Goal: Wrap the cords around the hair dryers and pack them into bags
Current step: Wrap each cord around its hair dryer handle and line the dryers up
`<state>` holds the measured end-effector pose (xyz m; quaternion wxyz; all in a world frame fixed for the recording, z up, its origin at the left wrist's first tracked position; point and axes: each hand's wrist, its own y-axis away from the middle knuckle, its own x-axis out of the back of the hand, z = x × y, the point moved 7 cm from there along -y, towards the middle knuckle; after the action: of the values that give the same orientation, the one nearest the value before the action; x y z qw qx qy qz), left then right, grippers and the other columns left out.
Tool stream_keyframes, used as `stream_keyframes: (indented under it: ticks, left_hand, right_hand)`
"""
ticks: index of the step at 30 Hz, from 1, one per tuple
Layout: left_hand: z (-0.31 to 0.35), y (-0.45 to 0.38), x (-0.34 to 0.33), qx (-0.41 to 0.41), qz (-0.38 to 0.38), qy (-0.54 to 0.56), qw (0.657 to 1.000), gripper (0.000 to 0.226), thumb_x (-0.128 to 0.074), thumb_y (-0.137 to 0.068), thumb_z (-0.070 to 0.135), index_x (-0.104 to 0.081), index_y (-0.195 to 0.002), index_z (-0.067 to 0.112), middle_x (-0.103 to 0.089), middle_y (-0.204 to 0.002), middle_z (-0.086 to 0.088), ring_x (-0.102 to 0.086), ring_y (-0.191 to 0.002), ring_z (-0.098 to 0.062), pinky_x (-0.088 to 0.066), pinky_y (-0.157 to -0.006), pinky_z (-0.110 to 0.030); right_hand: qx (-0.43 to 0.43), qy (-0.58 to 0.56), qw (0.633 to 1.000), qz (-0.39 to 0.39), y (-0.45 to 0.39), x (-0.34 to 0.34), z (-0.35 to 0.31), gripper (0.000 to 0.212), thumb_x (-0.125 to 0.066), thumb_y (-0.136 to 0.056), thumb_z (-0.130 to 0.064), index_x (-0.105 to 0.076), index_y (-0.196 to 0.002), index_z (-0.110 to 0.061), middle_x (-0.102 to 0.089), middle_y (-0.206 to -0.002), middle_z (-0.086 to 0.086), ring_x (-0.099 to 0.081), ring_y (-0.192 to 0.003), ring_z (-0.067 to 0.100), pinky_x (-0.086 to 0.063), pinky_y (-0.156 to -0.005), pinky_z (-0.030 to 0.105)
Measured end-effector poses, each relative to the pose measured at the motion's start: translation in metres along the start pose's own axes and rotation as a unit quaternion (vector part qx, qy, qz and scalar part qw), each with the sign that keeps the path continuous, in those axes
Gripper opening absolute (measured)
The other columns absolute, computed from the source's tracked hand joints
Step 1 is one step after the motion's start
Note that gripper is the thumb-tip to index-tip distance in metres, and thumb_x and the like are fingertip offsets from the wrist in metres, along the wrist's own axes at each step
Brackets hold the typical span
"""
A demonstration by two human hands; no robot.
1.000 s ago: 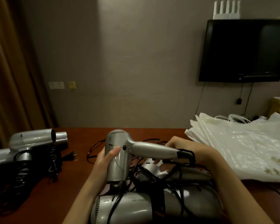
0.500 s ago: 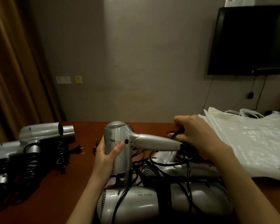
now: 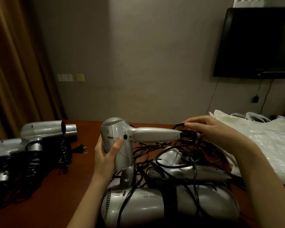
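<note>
My left hand (image 3: 107,155) grips the body of a silver hair dryer (image 3: 120,139), held above the table with its handle pointing right. My right hand (image 3: 211,130) pinches a loop of its black cord (image 3: 187,135) at the end of that handle. Below lie other silver hair dryers (image 3: 155,204) tangled in loose black cords. White plastic bags (image 3: 262,137) lie flat at the right.
Several hair dryers with wrapped cords (image 3: 39,137) sit on the left of the brown table (image 3: 56,195), one plug (image 3: 81,148) sticking out. A black television (image 3: 257,41) hangs on the wall at the right. A curtain (image 3: 15,63) hangs at the left.
My right hand has lifted from below the handle's end to above it, carrying the cord loop up and over. My left hand keeps its hold on the dryer body.
</note>
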<state>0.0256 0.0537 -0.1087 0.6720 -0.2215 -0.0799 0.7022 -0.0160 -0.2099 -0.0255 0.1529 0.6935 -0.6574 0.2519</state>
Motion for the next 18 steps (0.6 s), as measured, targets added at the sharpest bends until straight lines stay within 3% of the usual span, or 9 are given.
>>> stream_keyframes:
  ticks: [2, 5, 7, 9, 13, 16, 18]
  left_hand:
    - [0.0, 0.0, -0.001, -0.008, 0.001, -0.01, 1.0, 0.054, -0.066, -0.056, 0.056, -0.058, -0.102, 0.03, -0.07, -0.087, 0.014, -0.068, -0.077, -0.001, -0.053, -0.057, -0.016]
    - [-0.001, 0.002, 0.001, -0.016, 0.018, -0.01, 1.0, 0.052, -0.066, -0.057, 0.056, -0.058, -0.102, 0.03, -0.07, -0.086, 0.019, -0.068, -0.076, 0.0, -0.052, -0.057, -0.016]
    - [0.0, 0.001, 0.005, -0.019, 0.042, -0.013, 0.999, 0.051, -0.067, -0.058, 0.057, -0.058, -0.101, 0.032, -0.07, -0.087, 0.018, -0.068, -0.076, -0.001, -0.053, -0.057, -0.017]
    - [-0.002, 0.001, 0.012, -0.016, 0.077, -0.01, 0.997, 0.051, -0.067, -0.057, 0.059, -0.06, -0.101, 0.032, -0.07, -0.089, 0.011, -0.068, -0.077, -0.003, -0.054, -0.057, -0.021]
    - [-0.013, -0.001, 0.024, 0.03, 0.136, 0.034, 0.99, 0.052, -0.068, -0.057, 0.061, -0.062, -0.103, 0.036, -0.07, -0.102, 0.003, -0.069, -0.089, -0.015, -0.054, -0.068, -0.032]
    - [-0.016, -0.002, 0.024, 0.053, 0.151, 0.064, 0.985, 0.048, -0.07, -0.063, 0.055, -0.064, -0.106, 0.034, -0.07, -0.106, -0.003, -0.068, -0.096, -0.025, -0.056, -0.079, -0.043]
    - [-0.019, -0.002, 0.024, 0.076, 0.146, 0.084, 0.983, 0.062, -0.07, -0.059, 0.059, -0.063, -0.113, 0.028, -0.07, -0.11, -0.01, -0.069, -0.093, -0.027, -0.056, -0.075, -0.043]
  right_hand:
    - [0.027, 0.008, 0.999, 0.029, 0.001, 0.001, -0.007, 0.022, -0.052, -0.097, -0.028, -0.072, -0.096, -0.02, -0.073, -0.085, 0.0, -0.068, -0.077, 0.014, -0.052, -0.07, 0.021]
    - [0.097, 0.061, 0.991, 0.07, 0.002, -0.007, -0.024, 0.024, -0.051, -0.097, -0.026, -0.074, -0.094, -0.018, -0.071, -0.084, 0.01, -0.065, -0.077, 0.025, -0.052, -0.07, 0.035]
    - [0.108, 0.089, 0.989, 0.047, -0.001, -0.019, -0.027, 0.026, -0.048, -0.099, -0.027, -0.072, -0.105, -0.019, -0.066, -0.073, 0.009, -0.057, -0.062, 0.018, -0.046, -0.059, 0.03]
    - [0.095, 0.116, 0.989, -0.008, -0.004, -0.037, -0.025, 0.031, -0.043, -0.101, -0.023, -0.06, -0.127, -0.023, -0.061, -0.067, -0.003, -0.05, -0.057, 0.006, -0.042, -0.056, 0.022]
    - [0.119, 0.066, 0.988, -0.079, -0.003, -0.053, -0.025, 0.054, -0.038, -0.101, -0.006, -0.034, -0.146, -0.036, -0.068, -0.109, -0.005, -0.062, -0.089, -0.002, -0.046, -0.077, 0.016]
    - [0.151, 0.017, 0.983, -0.101, 0.003, -0.049, -0.029, 0.051, -0.043, -0.1, -0.004, -0.04, -0.143, -0.031, -0.067, -0.119, -0.006, -0.063, -0.107, 0.003, -0.048, -0.088, 0.016]
    - [0.156, -0.031, 0.982, -0.097, 0.004, -0.047, -0.03, 0.041, -0.05, -0.097, -0.007, -0.053, -0.135, -0.02, -0.072, -0.109, -0.009, -0.067, -0.099, 0.003, -0.051, -0.083, 0.015]
